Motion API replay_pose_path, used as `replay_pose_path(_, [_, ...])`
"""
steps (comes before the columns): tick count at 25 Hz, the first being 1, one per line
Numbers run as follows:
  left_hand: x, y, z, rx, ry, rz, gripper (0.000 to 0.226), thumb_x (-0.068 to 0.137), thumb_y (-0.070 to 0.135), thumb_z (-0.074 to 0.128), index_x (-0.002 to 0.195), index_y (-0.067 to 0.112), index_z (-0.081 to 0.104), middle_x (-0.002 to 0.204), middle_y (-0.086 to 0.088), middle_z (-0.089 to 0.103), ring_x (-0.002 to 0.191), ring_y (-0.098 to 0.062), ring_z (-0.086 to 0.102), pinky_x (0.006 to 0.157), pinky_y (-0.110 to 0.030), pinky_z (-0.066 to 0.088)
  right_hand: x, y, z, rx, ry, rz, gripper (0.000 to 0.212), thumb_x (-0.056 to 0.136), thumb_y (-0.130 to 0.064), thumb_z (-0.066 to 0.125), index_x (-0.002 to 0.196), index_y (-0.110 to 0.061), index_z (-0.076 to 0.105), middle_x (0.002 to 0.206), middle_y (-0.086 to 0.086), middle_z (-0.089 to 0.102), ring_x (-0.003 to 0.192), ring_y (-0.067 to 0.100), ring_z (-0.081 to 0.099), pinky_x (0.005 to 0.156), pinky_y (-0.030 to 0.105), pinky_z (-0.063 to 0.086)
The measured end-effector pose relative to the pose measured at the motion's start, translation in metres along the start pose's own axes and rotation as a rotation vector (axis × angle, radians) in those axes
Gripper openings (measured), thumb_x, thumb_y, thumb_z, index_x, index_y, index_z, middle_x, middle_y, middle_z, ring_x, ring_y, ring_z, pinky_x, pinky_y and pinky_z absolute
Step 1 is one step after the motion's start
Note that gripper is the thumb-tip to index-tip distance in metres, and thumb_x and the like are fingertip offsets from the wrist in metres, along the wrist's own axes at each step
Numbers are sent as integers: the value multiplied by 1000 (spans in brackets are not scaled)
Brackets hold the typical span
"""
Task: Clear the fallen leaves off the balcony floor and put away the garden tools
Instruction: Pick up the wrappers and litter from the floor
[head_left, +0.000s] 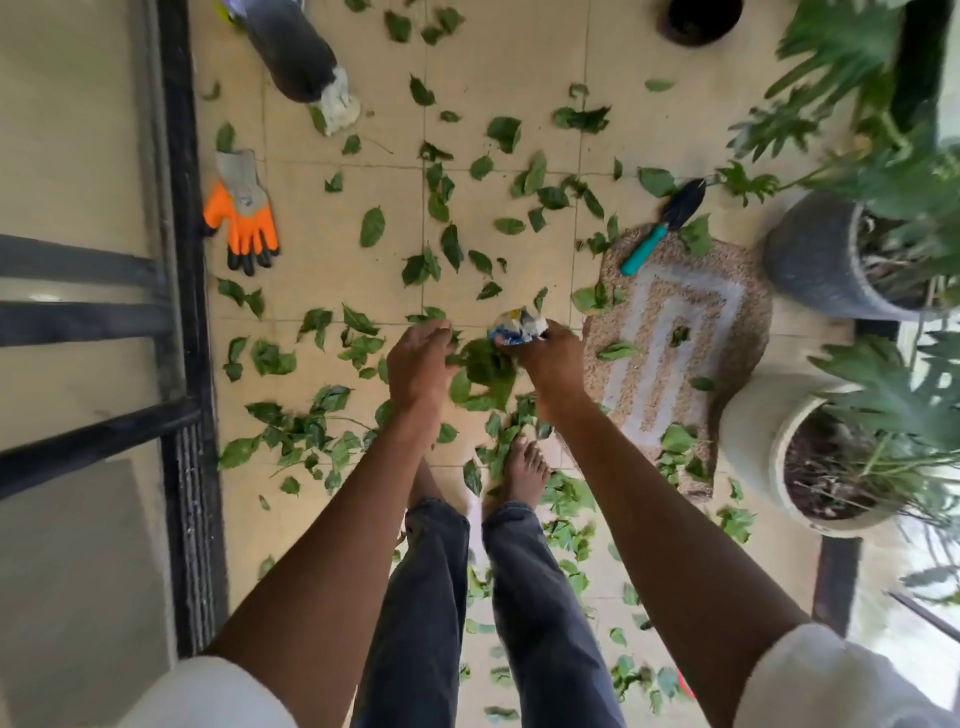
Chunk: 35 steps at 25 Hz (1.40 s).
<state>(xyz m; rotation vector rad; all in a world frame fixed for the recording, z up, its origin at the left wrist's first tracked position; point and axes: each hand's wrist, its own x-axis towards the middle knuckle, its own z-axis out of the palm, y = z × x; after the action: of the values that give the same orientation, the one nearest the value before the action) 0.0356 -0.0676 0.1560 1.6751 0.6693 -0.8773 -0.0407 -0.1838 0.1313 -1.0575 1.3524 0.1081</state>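
Observation:
Several green fallen leaves (372, 226) lie scattered over the beige tiled balcony floor (322, 171). My right hand (548, 361) grips a crumpled white and blue bag (519, 326) together with a bunch of leaves (485, 371) that hangs below it. Close on the bunch's left side, my left hand (418, 364) has curled fingertips touching the leaves. A trowel (662, 226) with a teal handle and dark blade lies at the far right, partly on a pebbled mat. An orange and grey garden glove (241, 213) lies at the left by the door frame.
A pebbled mat (675, 332) lies right of my hands. Potted plants stand along the right: a grey pot (810, 254) and a white pot (753, 447). A black bag (291, 47) sits at the top left. A black door frame (182, 260) bounds the left. My bare feet (524, 467) stand among leaves.

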Motion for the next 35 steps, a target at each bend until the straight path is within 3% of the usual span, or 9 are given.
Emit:
replay_pose_path(4, [-16, 18, -4, 207, 109, 74, 20, 93, 21, 59, 110, 14, 69, 103, 2, 69, 81, -3, 60, 63, -10, 45, -22, -27, -7, -184, -62, -100, 24, 84, -24, 73, 68, -11, 62, 63, 4, 51, 60, 14, 40, 54, 26, 29])
replay_pose_path(7, [-20, 26, -9, 254, 148, 119, 23, 92, 22, 59, 110, 11, 70, 104, 1, 70, 83, -7, 61, 56, -8, 40, -28, -43, -3, -297, -28, -95, 35, 90, -37, 65, 71, -8, 64, 63, 3, 52, 60, 14, 44, 53, 24, 34])
replay_pose_path(13, [2, 61, -8, 31, -72, -18, 21, 94, 33, 59, 113, 25, 64, 114, -1, 67, 108, -19, 62, 96, -37, 50, -25, -74, 37, 117, -47, 68, 13, 90, 5, 49, 85, 8, 61, 71, 11, 61, 66, 18, 57, 52, 21, 48])
replay_pose_path(17, [52, 100, -5, -72, -240, -126, 18, 91, 44, 61, 102, 31, 67, 107, 2, 71, 94, -15, 65, 80, -32, 48, -7, -99, 104, 175, -90, 81, 26, 81, 15, 50, 76, -6, 64, 72, 12, 66, 66, 20, 62, 64, 29, 52])
replay_pose_path(21, [101, 149, -32, -229, -102, -194, 14, 96, 21, 55, 99, 26, 68, 96, 0, 72, 82, -13, 66, 71, -28, 49, 13, -129, 173, -189, -221, 15, 22, 80, 9, 58, 71, -10, 66, 65, -2, 65, 62, 10, 58, 64, 25, 47])
replay_pose_path(24, [138, 190, -65, -271, 18, -148, 25, 91, 0, 51, 95, 15, 70, 97, -17, 71, 82, -29, 68, 57, -26, 54, 24, -162, 224, -345, -436, -28, 17, 87, 15, 51, 89, 9, 66, 65, -6, 62, 56, -2, 56, 60, 12, 42])
replay_pose_path(28, [168, 243, -98, -383, 76, -110, 19, 96, 5, 48, 91, 14, 63, 87, -12, 67, 76, -29, 64, 75, -43, 53, 42, -210, 258, -84, -441, 120, 29, 93, 8, 42, 85, -3, 68, 68, -1, 70, 58, 9, 62, 51, 17, 45])
replay_pose_path(31, [190, 274, -107, -473, 181, -120, 24, 99, 2, 37, 106, 6, 58, 70, -10, 50, 45, -18, 44, 45, -24, 41, 67, -234, 267, -86, -325, 125, 29, 94, 1, 41, 87, -9, 67, 78, 5, 66, 63, 16, 58, 48, 17, 43])
replay_pose_path(35, [202, 304, -100, -354, 175, -136, 32, 99, 4, 29, 108, 11, 59, 55, -2, 43, 30, -10, 26, 39, -12, 20, 99, -257, 271, -259, -319, 174, 27, 98, -2, 39, 89, -7, 64, 69, 0, 66, 61, 15, 55, 47, 17, 43])
